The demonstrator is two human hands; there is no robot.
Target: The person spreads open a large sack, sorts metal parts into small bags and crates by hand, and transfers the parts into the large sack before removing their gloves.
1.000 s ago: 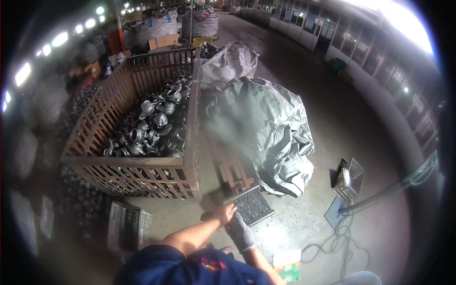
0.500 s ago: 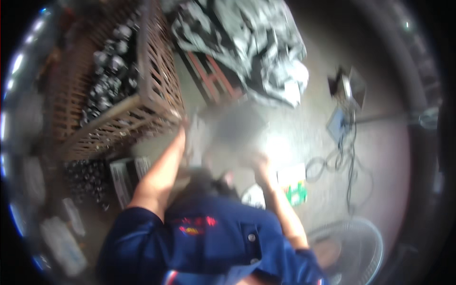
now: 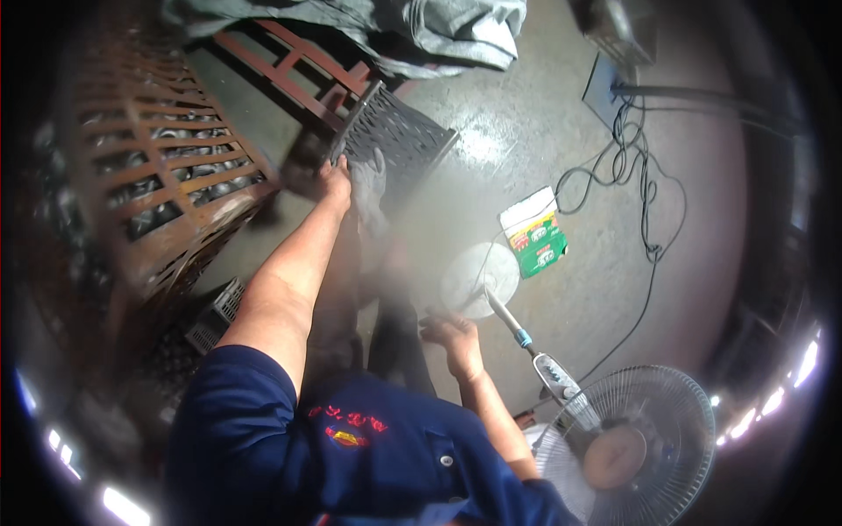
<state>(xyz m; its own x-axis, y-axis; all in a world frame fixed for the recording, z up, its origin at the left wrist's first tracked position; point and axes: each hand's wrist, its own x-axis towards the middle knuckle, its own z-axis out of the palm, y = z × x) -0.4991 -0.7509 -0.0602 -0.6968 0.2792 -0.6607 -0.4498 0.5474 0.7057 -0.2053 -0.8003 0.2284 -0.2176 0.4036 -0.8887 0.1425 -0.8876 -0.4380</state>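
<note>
My left hand (image 3: pixel 335 180) reaches forward, its fingers closed on the near left corner of a dark grey slotted crate (image 3: pixel 399 136). The crate lies tilted against a reddish-brown frame (image 3: pixel 289 66). Pale, crumpled, see-through material (image 3: pixel 372 188) hangs beside that hand; a hazy blur hides part of it. Nearer my body, my right hand (image 3: pixel 453 340) is empty, with its fingers loosely bent and apart. It is beside the round white base (image 3: pixel 482 273) of a standing fan (image 3: pixel 614 456); whether it touches the base I cannot tell.
A large rusty slatted metal bin (image 3: pixel 171 149) of dark, shiny pieces stands left. Below it is a small crate (image 3: pixel 215 316). Silver-grey sheeting (image 3: pixel 465 31) covers the frame's far side. A green and white carton piece (image 3: pixel 535 232) and looped black cables (image 3: pixel 627 145) lie right.
The view has swung, showing more of the fan. The blurred grey crate now lies farther forward against the frame. My right hand has come back near the fan base; my left stays forward.
</note>
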